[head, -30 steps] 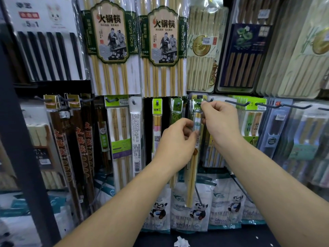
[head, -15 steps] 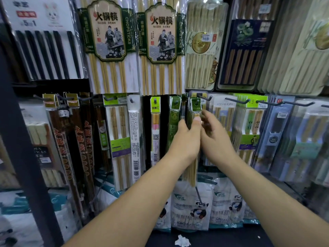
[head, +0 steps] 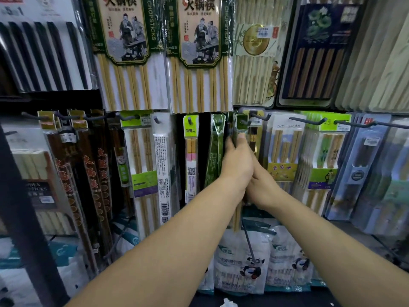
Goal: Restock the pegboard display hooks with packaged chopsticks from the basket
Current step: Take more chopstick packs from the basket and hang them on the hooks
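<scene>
A narrow chopstick pack (head: 240,126) with a green header hangs in the lower pegboard row, its header up at a hook. The bamboo stick ends (head: 236,219) show below my hands. My left hand (head: 238,165) grips the pack just under the header, thumb on the front and fingers curled round its left edge. My right hand (head: 262,185) lies close against the pack's right side, partly behind the left hand, with its fingers hidden. No basket is in view.
Packs of chopsticks fill the hooks on both sides: another green pack (head: 213,149) on the left, a JOY-HER pack (head: 285,149) on the right. Dark hook tips (head: 306,121) stick out toward me. Panda-printed bags (head: 245,262) hang below.
Both hands slid down from the header and came together around the pack's upper part. The pack moved back along the hook toward the board. My view has moved closer.
</scene>
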### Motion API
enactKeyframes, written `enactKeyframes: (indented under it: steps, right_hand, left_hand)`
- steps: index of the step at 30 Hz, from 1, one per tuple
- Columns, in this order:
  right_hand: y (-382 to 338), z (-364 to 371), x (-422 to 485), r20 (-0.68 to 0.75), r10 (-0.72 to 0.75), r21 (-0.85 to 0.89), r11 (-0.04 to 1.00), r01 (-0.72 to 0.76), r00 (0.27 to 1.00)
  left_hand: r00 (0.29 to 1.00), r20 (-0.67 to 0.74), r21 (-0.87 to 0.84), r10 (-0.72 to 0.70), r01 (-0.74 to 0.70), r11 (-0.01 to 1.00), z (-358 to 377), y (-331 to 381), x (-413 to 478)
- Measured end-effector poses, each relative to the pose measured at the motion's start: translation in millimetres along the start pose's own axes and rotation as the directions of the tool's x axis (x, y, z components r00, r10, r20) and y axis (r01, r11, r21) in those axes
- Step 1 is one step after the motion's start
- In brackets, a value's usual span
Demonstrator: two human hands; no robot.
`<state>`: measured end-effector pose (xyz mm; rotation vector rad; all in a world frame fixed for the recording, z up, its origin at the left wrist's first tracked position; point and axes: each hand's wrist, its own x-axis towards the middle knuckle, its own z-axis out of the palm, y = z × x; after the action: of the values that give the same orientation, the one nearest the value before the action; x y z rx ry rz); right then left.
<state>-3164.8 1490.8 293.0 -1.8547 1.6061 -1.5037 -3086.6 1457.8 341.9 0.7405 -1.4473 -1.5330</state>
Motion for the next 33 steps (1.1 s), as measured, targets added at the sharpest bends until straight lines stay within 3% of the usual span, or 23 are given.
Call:
enactKeyframes:
  steps: [5, 9, 16, 23, 26, 29, 33]
  right_hand:
    - [13, -4, 0, 0.018, 0.035, -0.037, 0.999, -0.034, 0.999]
    - [11, 0, -25, -0.039, 0.136, 0.021, 0.991, -0.136, 0.99]
    - [0, 14, -91, -0.201, 0.28, 0.014, 0.959, -0.283, 0.939]
    - [8, 41, -147, -0.196, 0.431, -0.043, 0.894, -0.446, 0.881]
    - [18, 63, -169, -0.154, 0.497, -0.071, 0.857, -0.511, 0.854]
    - [36, 94, -194, -0.035, 0.55, -0.126, 0.826, -0.55, 0.834]
    - [68, 148, -223, 0.125, 0.609, -0.234, 0.785, -0.574, 0.783]
  left_hand:
    - [1.0, 0.018, 0.025, -0.016, 0.016, 1.0, -2, -6, -3]
    - [0.993, 0.111, 0.068, -0.029, 0.021, 0.997, -12, -18, -24]
    - [0.96, 0.26, 0.173, -0.107, 0.062, 0.983, -39, -36, -77]
    - [0.927, 0.336, 0.284, -0.166, 0.068, 0.956, -84, -76, -117]
    - [0.942, 0.278, 0.344, -0.189, 0.086, 0.935, -121, -100, -126]
    - [0.971, 0.106, 0.429, -0.212, 0.148, 0.891, -170, -141, -136]
    - [0.951, -0.116, 0.538, -0.287, 0.303, 0.786, -249, -207, -162]
